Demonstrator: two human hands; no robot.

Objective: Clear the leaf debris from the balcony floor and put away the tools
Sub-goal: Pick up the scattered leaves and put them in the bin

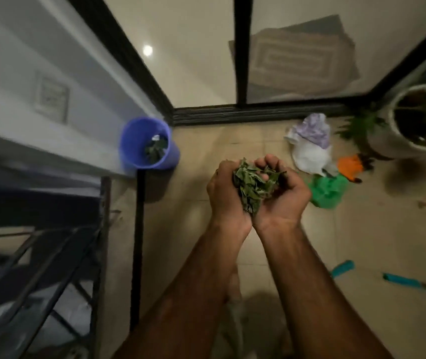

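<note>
While the left hand [222,193] and the right hand [284,198] press side by side, both curl as one cup around a heap of leaves [252,186], held above the floor [201,141]. A bucket [131,141] stands to the left by the wall, with more leaves inside. A rake [411,282] lies on the floor at the right.

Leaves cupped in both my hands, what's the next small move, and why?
Probably carry the leaves left to the blue bucket and drop them in: the left hand and right hand cup them together, and the open bucket already holds leaves.
</note>
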